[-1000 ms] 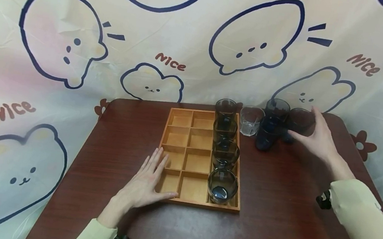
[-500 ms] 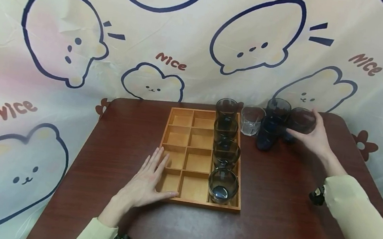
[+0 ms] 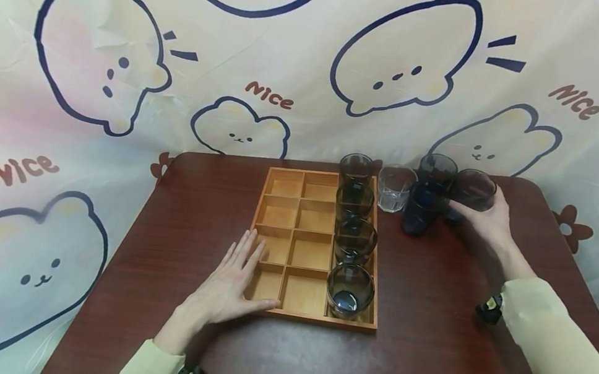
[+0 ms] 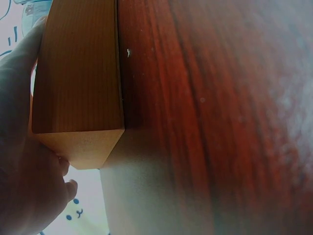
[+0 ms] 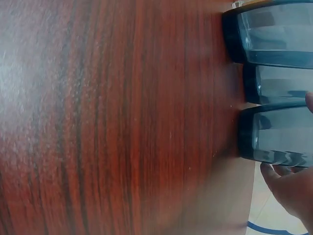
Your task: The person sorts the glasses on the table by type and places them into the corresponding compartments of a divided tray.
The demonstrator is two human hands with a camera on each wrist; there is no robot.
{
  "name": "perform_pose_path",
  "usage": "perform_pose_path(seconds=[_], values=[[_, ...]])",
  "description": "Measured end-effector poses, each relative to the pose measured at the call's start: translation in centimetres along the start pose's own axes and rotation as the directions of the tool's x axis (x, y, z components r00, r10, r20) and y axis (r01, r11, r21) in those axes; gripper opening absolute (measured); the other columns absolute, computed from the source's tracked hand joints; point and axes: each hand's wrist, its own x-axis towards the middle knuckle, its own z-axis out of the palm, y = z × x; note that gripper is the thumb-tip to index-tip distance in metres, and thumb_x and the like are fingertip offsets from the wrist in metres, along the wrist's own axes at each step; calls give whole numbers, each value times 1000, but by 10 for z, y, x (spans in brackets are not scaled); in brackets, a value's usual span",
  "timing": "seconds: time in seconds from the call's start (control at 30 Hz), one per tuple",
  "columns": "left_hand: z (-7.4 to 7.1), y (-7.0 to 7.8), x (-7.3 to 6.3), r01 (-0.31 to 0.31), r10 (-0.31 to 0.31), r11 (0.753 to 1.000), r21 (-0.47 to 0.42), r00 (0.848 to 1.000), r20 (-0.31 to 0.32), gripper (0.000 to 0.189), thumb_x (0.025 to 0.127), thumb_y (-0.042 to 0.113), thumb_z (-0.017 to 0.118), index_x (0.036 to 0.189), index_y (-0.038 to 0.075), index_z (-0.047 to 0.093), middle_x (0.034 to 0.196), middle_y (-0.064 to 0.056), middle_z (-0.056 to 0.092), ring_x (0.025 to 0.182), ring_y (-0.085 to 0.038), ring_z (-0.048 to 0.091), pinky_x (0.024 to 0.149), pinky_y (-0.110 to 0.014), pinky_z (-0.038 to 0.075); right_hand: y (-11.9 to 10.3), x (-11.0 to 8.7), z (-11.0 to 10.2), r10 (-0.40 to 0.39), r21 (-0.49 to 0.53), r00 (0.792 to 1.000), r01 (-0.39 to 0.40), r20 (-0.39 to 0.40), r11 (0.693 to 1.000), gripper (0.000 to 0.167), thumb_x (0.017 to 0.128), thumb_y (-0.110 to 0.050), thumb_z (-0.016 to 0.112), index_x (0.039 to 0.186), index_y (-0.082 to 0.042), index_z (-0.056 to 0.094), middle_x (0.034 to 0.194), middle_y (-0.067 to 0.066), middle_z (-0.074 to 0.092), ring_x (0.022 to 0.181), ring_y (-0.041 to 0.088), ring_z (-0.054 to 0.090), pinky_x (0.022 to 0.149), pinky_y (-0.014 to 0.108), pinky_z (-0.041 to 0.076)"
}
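On the right of the table, my right hand (image 3: pixel 491 223) grips a dark tinted drinking glass (image 3: pixel 474 190), thumb at its near side and fingers around its right side. The same glass (image 5: pixel 281 132) stands upright on the table in the right wrist view. My left hand (image 3: pixel 226 278) rests with straight, spread fingers along the left side and near-left corner of a divided wooden tray (image 3: pixel 311 319). A column of dark glasses (image 3: pixel 350 290) fills the tray's right-hand compartments. The middle and left compartments hold nothing.
Two more dark glasses, a near one (image 3: pixel 421 211) and a far one (image 3: pixel 438 170), stand left of the gripped glass. Between them and the tray is a clear glass (image 3: pixel 396 189). A patterned cloth (image 3: pixel 315 58) hangs behind the brown table (image 3: pixel 425 352).
My right hand has moved in from the right and its fingers have closed around the rightmost dark glass. The left hand stays on the tray.
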Motion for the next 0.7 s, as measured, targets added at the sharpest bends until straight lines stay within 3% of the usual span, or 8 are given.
perform_pose_path(seconds=[0.17, 0.3, 0.37, 0.5, 0.6, 0.63, 0.7], values=[[0, -1, -1, -6, 6, 1000, 2, 1000, -7, 128, 87, 79, 74, 176, 3, 19, 186, -23, 6, 174, -41, 9, 139, -65, 19, -3, -4, -3, 29, -8, 1000, -29, 2, 1000, 102, 99, -40, 82, 177, -21, 20, 182, 19, 26, 167, 42, 30, 136, 57, 31], [-2, 0, -2, -2, 2, 1000, -2, 1000, 1, 129, 87, 78, 74, 176, 3, 19, 186, -23, 5, 174, -41, 7, 139, -64, 18, -5, -8, -11, 41, -36, 999, -40, 26, 999, 99, 100, -42, 81, 177, -17, 22, 181, 23, 27, 164, 45, 32, 131, 57, 37], [-2, 1, -2, 6, -6, 1000, -4, 1000, 11, 129, 87, 78, 74, 176, 4, 18, 186, -22, 4, 175, -39, 5, 140, -63, 17, -6, -10, -15, 50, -44, 998, -48, 38, 998, 99, 100, -42, 80, 177, -16, 22, 180, 24, 27, 164, 46, 32, 129, 55, 40], [-3, 2, -1, 11, -11, 1000, -1, 1000, 15, 128, 87, 76, 75, 176, 3, 18, 186, -23, 4, 175, -39, 5, 140, -62, 17, -7, -14, -23, 66, -39, 997, -64, 42, 997, 94, 100, -43, 80, 176, -24, 27, 181, 22, 26, 165, 45, 31, 120, 38, 47], [-3, 2, -1, 4, -4, 1000, 1, 1000, 9, 128, 87, 75, 75, 175, 2, 18, 185, -24, 5, 174, -41, 7, 139, -64, 18, -8, -19, -30, 62, -30, 997, -61, 40, 998, 90, 101, -42, 80, 175, -28, 30, 182, 20, 23, 167, 45, 29, 120, 37, 47], [-3, 2, -1, 2, -2, 1000, 1, 1000, 7, 128, 87, 75, 75, 175, 2, 19, 185, -24, 5, 174, -42, 7, 139, -64, 18, -9, -21, -32, 62, -27, 997, -61, 41, 998, 90, 101, -42, 80, 175, -29, 30, 183, 20, 21, 167, 45, 28, 124, 43, 45], [-3, 2, -1, 0, 0, 1000, 0, 1000, 5, 127, 87, 75, 75, 175, 2, 19, 185, -24, 5, 174, -42, 7, 139, -64, 18, -10, -24, -36, 64, -32, 997, -63, 42, 998, 90, 101, -44, 80, 175, -30, 30, 184, 18, 18, 168, 45, 27, 117, 34, 48]])
